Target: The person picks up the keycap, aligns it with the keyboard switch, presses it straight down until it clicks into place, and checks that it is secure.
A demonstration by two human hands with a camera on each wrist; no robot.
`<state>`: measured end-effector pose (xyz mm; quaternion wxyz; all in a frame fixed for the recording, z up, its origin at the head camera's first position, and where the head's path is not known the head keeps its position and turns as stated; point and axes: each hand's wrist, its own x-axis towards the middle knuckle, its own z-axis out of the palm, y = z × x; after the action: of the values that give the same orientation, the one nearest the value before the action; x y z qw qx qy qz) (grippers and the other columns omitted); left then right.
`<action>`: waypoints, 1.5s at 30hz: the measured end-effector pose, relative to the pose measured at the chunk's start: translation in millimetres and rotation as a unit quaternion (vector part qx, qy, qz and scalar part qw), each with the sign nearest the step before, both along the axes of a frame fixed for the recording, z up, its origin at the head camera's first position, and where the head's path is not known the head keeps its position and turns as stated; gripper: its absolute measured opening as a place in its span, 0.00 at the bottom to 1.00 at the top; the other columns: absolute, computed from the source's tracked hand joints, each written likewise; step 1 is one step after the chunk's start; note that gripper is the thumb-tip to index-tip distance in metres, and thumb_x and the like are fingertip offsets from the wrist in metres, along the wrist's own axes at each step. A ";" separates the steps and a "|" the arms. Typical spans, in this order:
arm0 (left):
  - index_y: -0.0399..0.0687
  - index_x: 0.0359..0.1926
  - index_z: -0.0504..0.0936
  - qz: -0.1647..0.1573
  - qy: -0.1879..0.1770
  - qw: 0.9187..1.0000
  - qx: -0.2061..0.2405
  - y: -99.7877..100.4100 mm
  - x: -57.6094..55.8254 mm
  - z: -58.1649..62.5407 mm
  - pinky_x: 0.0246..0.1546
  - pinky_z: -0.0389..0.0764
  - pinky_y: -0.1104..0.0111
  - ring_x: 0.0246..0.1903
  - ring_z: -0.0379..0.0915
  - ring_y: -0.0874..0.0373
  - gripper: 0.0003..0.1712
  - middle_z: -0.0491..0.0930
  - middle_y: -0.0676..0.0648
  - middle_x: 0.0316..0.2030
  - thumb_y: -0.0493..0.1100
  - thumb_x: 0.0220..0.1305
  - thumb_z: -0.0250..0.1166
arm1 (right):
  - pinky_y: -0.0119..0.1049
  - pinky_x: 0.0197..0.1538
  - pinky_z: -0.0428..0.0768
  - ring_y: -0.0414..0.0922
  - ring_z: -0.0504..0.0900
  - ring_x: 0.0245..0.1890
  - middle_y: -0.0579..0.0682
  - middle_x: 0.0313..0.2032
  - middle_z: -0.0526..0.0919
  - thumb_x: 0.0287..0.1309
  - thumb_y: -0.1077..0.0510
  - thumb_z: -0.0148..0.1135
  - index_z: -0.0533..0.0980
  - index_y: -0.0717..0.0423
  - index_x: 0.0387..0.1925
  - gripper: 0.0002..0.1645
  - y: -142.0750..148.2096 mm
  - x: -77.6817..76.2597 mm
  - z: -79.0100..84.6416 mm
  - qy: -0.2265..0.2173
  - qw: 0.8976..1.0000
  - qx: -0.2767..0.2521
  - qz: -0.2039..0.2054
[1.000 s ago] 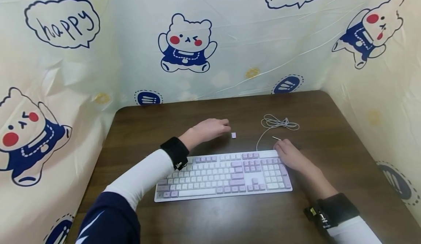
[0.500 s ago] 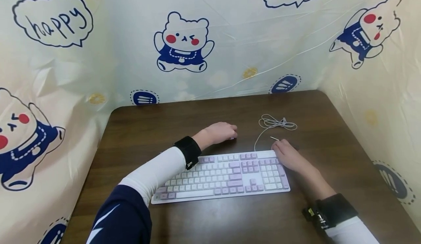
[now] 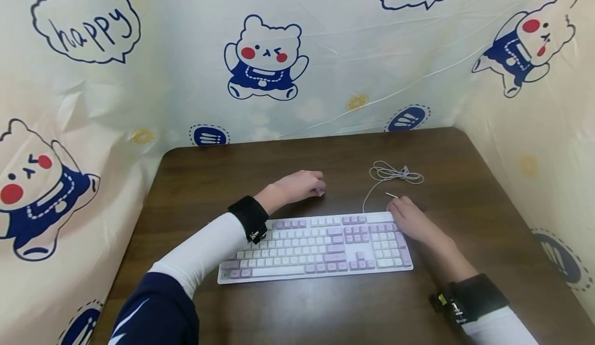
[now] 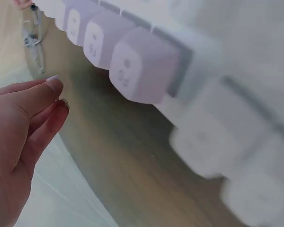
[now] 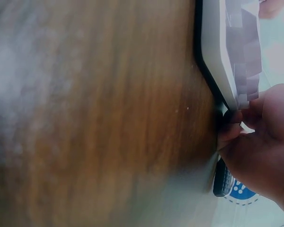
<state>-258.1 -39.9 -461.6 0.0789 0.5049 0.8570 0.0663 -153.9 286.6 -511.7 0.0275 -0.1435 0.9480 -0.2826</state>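
Note:
A small purple keycap [image 3: 320, 192] shows at the fingertips of my left hand [image 3: 298, 185], which pinches it just behind the keyboard. In the left wrist view the thumb and fingers of the left hand [image 4: 21, 127] come together near the top-row keys, and the keycap is hard to make out. The white and purple keyboard [image 3: 297, 252] lies flat on the table. My right hand [image 3: 411, 220] grips its far right corner, thumb and fingers meeting there in the right wrist view. Close behind that hand is a thin metal rod [image 3: 391, 195]; a black textured handle [image 5: 222, 179] shows past the fingers.
A bundled grey cable [image 3: 395, 173] lies behind the keyboard and runs to its back edge. The brown wooden table [image 3: 302, 314] is bordered by a printed curtain [image 3: 334, 50] at the back and both sides.
The keycap lay on the table; my left hand reached right over it, took it up and drew back slightly left. The right hand stays at the keyboard's corner.

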 end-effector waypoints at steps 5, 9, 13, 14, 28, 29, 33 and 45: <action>0.46 0.47 0.85 0.039 -0.006 0.998 0.038 -32.6 20.4 9.7 0.42 0.80 0.70 0.36 0.72 0.62 0.12 0.80 0.50 0.38 0.42 0.63 0.66 | 0.54 0.46 0.75 0.55 0.73 0.42 0.63 0.37 0.76 0.70 0.64 0.43 0.77 0.66 0.38 0.15 -0.2 -1.4 -2.2 -0.005 1.000 0.003 0.005; 0.47 0.47 0.85 0.091 -0.020 0.994 0.065 -63.4 46.4 19.1 0.43 0.81 0.69 0.37 0.72 0.63 0.13 0.80 0.51 0.40 0.41 0.61 0.67 | 0.55 0.47 0.74 0.57 0.73 0.44 0.64 0.39 0.76 0.71 0.63 0.42 0.77 0.67 0.38 0.16 -1.4 -1.2 -2.7 -0.013 1.000 0.003 0.010; 0.49 0.46 0.85 0.134 -0.034 0.985 0.101 -95.7 74.6 27.4 0.45 0.82 0.69 0.39 0.73 0.64 0.12 0.79 0.53 0.42 0.40 0.59 0.69 | 0.57 0.48 0.74 0.58 0.73 0.45 0.65 0.39 0.76 0.71 0.62 0.41 0.77 0.67 0.39 0.18 -1.1 0.0 -2.6 -0.014 1.000 0.007 0.010; 0.49 0.45 0.85 0.143 -0.039 0.983 0.109 -103.5 81.5 29.7 0.45 0.82 0.69 0.40 0.73 0.64 0.12 0.79 0.53 0.42 0.39 0.59 0.69 | 0.57 0.48 0.74 0.58 0.73 0.45 0.65 0.39 0.76 0.71 0.62 0.41 0.77 0.68 0.39 0.18 -0.7 0.0 -2.5 -0.011 1.000 0.009 0.010; 0.48 0.43 0.86 0.241 -0.083 0.962 0.094 -178.3 156.0 30.9 0.42 0.83 0.64 0.37 0.73 0.59 0.12 0.80 0.52 0.40 0.39 0.56 0.71 | 0.59 0.50 0.72 0.61 0.71 0.46 0.68 0.40 0.76 0.71 0.62 0.39 0.76 0.71 0.40 0.19 2.4 0.5 -2.6 -0.008 1.000 0.005 0.022; 0.48 0.43 0.86 0.243 -0.083 0.962 0.094 -180.9 160.5 29.4 0.41 0.83 0.64 0.37 0.73 0.59 0.12 0.80 0.52 0.39 0.39 0.55 0.71 | 0.59 0.50 0.71 0.61 0.71 0.47 0.68 0.40 0.76 0.72 0.62 0.38 0.75 0.71 0.40 0.20 2.2 -0.2 -2.4 -0.009 1.000 0.005 0.024; 0.47 0.41 0.86 0.241 -0.068 0.963 0.100 -187.7 174.3 23.1 0.37 0.82 0.67 0.34 0.72 0.60 0.12 0.80 0.52 0.37 0.39 0.54 0.72 | 0.60 0.51 0.71 0.61 0.70 0.47 0.69 0.40 0.76 0.72 0.62 0.37 0.75 0.72 0.40 0.20 1.8 -1.0 1.1 -0.012 1.000 0.007 0.024; 0.47 0.37 0.85 0.256 -0.059 0.961 0.089 -198.2 205.2 12.1 0.31 0.80 0.70 0.30 0.71 0.61 0.11 0.79 0.52 0.32 0.38 0.50 0.74 | 0.60 0.50 0.70 0.61 0.70 0.47 0.69 0.40 0.76 0.72 0.62 0.38 0.75 0.72 0.40 0.20 -0.1 -0.7 2.1 -0.018 0.999 0.004 0.029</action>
<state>-52.9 -238.1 -449.5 0.0649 0.2687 0.9421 0.1900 -154.6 286.5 -509.6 0.0531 -0.1661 0.9438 -0.2806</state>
